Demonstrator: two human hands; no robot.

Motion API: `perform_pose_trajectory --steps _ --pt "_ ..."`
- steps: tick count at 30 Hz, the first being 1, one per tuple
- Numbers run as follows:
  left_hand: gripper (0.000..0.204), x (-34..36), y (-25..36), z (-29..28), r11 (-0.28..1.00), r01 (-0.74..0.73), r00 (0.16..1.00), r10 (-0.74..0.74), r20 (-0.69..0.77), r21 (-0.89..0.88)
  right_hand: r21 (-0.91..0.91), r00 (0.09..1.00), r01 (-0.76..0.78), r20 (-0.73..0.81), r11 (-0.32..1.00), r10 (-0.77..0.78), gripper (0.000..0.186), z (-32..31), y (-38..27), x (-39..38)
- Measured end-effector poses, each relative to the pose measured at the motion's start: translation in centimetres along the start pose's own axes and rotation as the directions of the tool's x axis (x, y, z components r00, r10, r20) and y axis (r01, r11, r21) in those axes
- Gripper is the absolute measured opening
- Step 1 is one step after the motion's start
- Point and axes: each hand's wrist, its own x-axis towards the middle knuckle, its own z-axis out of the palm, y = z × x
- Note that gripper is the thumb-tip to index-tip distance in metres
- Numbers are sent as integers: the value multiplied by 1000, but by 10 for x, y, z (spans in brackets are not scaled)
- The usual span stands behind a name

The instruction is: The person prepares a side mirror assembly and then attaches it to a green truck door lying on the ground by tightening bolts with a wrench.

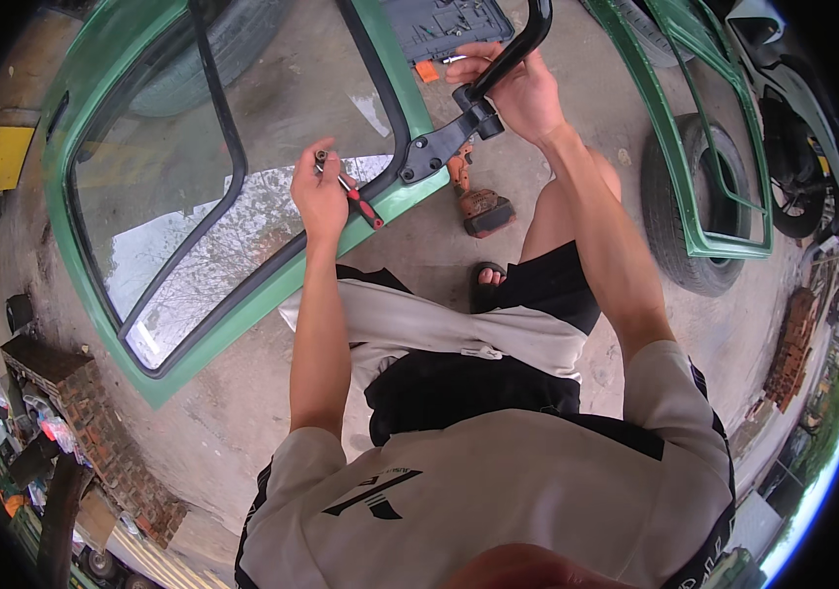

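Note:
My left hand [319, 204] is closed round a red-and-black-handled screwdriver [366, 210], whose handle sticks out beside the green vehicle door frame [395, 203]. A small dark round end, perhaps a socket, shows at its fingertips. My right hand [529, 98] is wrapped round a black tubular mirror arm [515, 57], thumb on one side and fingers on the other. A small silvery piece shows by those fingertips, too small to name. The arm's black bracket [432, 152] sits against the door's corner, with dark bolt heads in it. The door's window glass [159, 137] has a black seal.
An orange-and-black cordless drill [483, 201] lies on the floor beside my foot. Beyond it is an open grey tool case [444, 27] with an orange piece [426, 71] near it. To the right, another green door frame [679, 187] leans on a tyre [670, 231]. Bricks [120, 432] are stacked at left.

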Motion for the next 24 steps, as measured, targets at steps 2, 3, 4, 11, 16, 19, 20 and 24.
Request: perform_pose_trajectory --steps 2,3,4,11,16,19,20,24 --pt "31 -2 2 -5 998 -60 997 59 47 23 -147 992 -85 76 986 96 79 1 -23 -2" --pt "35 -5 9 -4 1000 2 997 -4 82 21 -179 981 -138 108 974 159 76 -2 -41 -4" --pt "35 -6 9 -6 1000 1 996 -2 86 11 -189 982 -138 103 972 159 76 -3 -56 -3" --pt "31 -5 17 -17 992 101 951 -119 286 77 -436 945 -300 -259 849 201 85 48 -140 -3" --pt "25 -6 20 -16 976 146 871 -204 448 160 -249 954 -100 -298 963 22 70 44 -94 4" --pt "31 -4 16 -15 978 73 901 -148 407 194 -192 957 -20 -288 981 -37 64 47 -79 -1" --pt "31 -2 18 -11 975 68 906 -149 396 211 -168 960 7 -276 986 -54 62 51 -81 -1" --pt "45 -15 29 18 898 -160 925 -9 380 410 -184 989 -91 95 979 110 60 40 -104 2"
